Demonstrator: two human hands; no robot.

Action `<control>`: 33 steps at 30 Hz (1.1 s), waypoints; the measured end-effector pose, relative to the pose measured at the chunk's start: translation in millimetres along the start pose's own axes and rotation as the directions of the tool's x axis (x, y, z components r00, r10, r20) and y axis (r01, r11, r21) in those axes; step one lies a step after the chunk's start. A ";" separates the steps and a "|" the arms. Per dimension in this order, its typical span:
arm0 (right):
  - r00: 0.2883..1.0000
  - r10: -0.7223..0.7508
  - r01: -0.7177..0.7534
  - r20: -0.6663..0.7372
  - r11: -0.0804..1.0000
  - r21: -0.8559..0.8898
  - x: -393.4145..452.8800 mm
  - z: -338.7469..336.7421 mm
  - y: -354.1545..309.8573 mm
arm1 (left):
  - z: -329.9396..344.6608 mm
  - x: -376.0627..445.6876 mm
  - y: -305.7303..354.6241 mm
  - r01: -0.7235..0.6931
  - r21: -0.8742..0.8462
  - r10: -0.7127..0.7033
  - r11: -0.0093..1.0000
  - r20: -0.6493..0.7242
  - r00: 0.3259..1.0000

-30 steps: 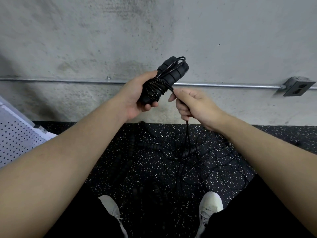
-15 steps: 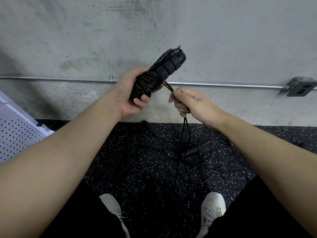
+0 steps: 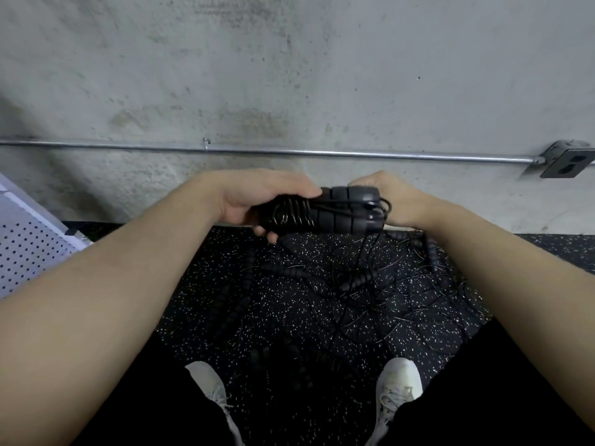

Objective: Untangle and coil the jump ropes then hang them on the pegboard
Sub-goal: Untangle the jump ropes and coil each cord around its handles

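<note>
The bundled jump rope (image 3: 325,210), held tilted upward before the wall half a second earlier, is now laid nearly horizontal and lowered to just above the floor line. The right hand (image 3: 391,199), which earlier pinched a loose strand below the bundle, is now placed at the bundle's right end, where the handle caps and a small loop of cord are seen. The left hand (image 3: 257,201) is kept on the left end.

The left hand is shown palm down, its fingers curled round the cord-wrapped part of the handles, with fingertips visible beneath. The right hand is seen from the back, its fingers hidden behind the handle ends; whether they are closed on the bundle cannot be told. Both forearms are extended forward and converge on the bundle.

Several turns of thin black cord are wound crosswise about the two ribbed black handles. A strand is hung from the right end down to the tangled ropes (image 3: 370,294) lying on the speckled floor (image 3: 206,284) between the white shoes (image 3: 397,386). The white pegboard (image 3: 25,249) is seen at the left edge, well apart from the hands. No readable writing or brand is seen.
</note>
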State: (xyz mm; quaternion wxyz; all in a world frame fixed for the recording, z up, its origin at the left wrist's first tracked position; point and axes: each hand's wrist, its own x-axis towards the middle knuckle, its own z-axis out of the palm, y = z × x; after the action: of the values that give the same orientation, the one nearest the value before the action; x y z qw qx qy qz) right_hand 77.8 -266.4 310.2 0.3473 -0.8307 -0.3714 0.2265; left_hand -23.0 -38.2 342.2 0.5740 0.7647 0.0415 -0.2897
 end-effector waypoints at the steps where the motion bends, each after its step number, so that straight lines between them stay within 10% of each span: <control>1: 0.999 0.005 -0.004 0.037 1.000 -0.020 -0.9 -1.4 -1.2 | 1.4 1.3 -0.5 0.001 0.023 -0.001 1.000 0.012 1.000; 15: 0.990 0.044 -0.016 0.135 0.979 -0.204 2.6 11.3 -8.6 | 30.1 15.1 -6.7 0.038 0.569 -0.036 0.821 -0.015 0.999; 27: 0.998 0.055 -0.055 0.001 0.998 0.014 3.3 25.0 -11.3 | 50.2 35.9 -22.8 0.191 0.681 0.077 0.707 -0.342 0.936; 33: 0.969 0.248 -0.215 -0.023 0.879 0.426 2.9 38.2 -19.3 | 46.6 48.9 -31.9 0.159 0.617 0.224 0.770 -0.496 0.839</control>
State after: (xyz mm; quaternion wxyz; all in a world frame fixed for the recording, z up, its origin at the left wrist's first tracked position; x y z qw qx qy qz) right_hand 46.5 -239.2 299.1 0.5023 -0.7829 -0.1985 0.3087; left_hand -13.6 -82.6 282.9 0.2498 0.9631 0.0880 -0.0470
